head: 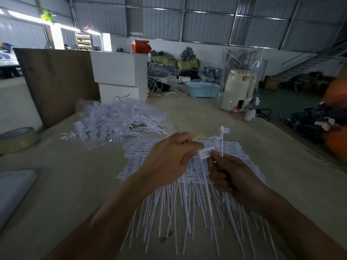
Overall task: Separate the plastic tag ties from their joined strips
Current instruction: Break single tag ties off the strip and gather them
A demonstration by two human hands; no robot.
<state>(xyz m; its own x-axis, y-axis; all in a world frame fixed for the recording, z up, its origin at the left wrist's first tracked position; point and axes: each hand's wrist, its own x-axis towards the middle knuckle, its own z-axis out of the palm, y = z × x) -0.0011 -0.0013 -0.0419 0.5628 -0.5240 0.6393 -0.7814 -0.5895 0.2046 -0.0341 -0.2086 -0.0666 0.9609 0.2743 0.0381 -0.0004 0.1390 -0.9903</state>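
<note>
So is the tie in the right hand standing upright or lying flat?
Upright. The tie rises from the right hand, its flag-shaped head topmost, above the flat strips on the table.

- Both bare forearms are extended forward and converge toward the middle of the view.
- The left hand (169, 158) is held knuckles-up, its fingers curled inward in a pinch at the fingertips.
- The right hand (228, 175) is closed into a loose fist, thumb uppermost.
- The two hands are brought almost together, fingertip to fingertip.
</note>
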